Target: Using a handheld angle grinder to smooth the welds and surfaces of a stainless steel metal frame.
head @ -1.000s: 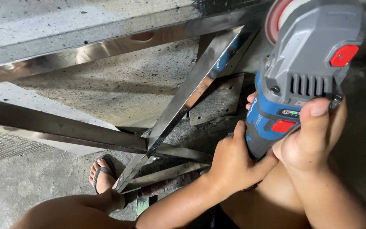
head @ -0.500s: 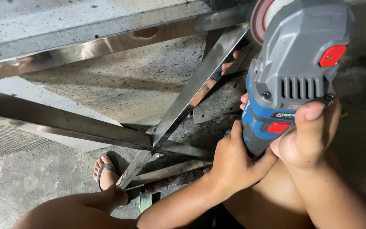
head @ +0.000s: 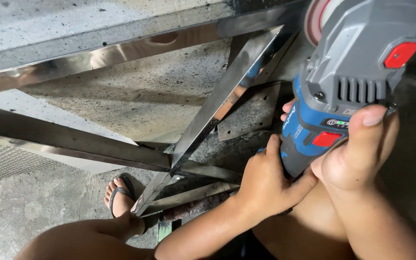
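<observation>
Both hands grip a blue and grey cordless angle grinder (head: pixel 352 72) with red buttons, held upright near the camera at the right. My right hand (head: pixel 357 149) wraps the blue body from the right, thumb up over its side. My left hand (head: pixel 270 178) clasps the lower end of the body from the left. The grinder's disc (head: pixel 316 19) is at the top, close to the upper end of a shiny diagonal steel bar (head: pixel 217 103). That bar belongs to a polished stainless frame (head: pixel 97 45) lying over the concrete floor.
A lower steel rail (head: pixel 73 142) crosses from the left to meet the diagonal bar. A dull metal plate with holes (head: pixel 249 115) lies beneath the frame. My foot in a sandal (head: pixel 119 195) rests on the floor, with my bare knee at bottom left. A mesh panel (head: pixel 6 161) shows at far left.
The grinder and both hands have shifted slightly left and up toward the top of the diagonal bar. The grip on the tool is unchanged.
</observation>
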